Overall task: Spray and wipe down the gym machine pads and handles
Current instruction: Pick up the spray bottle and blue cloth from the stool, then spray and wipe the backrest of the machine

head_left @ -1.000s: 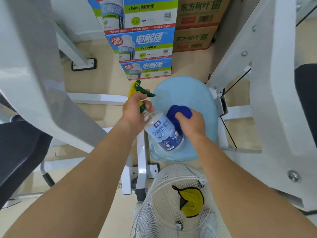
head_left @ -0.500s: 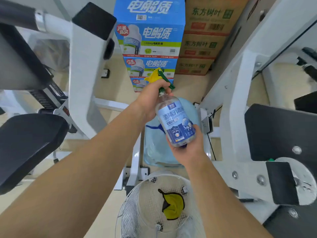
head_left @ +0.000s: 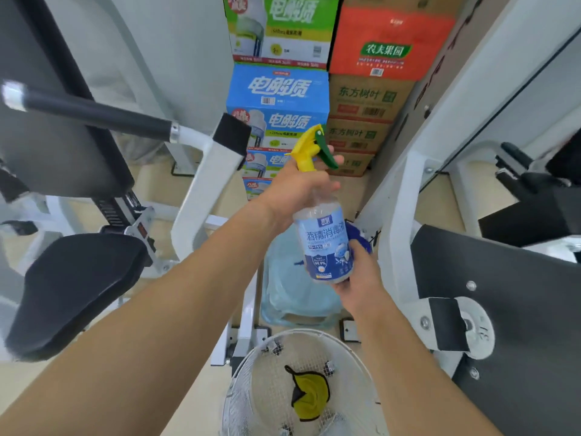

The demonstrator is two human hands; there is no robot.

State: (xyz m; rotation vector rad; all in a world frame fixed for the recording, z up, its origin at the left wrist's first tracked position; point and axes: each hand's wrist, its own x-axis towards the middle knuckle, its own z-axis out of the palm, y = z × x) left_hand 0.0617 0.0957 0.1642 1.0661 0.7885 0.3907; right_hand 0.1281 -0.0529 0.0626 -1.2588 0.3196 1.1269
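Left hand (head_left: 298,191) grips spray bottle (head_left: 327,247) at the neck, right hand (head_left: 361,280) holds its base, apparently also clutching blue cloth (head_left: 361,236); black seat pad (head_left: 78,287) at left.

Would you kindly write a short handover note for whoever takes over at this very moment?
Hands: the left hand grips the spray bottle by its neck, a finger at the trigger. The right hand holds the blue cloth and cups the bottle's base.
Things: seat pad on the left, handle above it, black pad on the right.
Done: nothing visibly sprayed or wiped.
Left: spray and wipe pads and handle.
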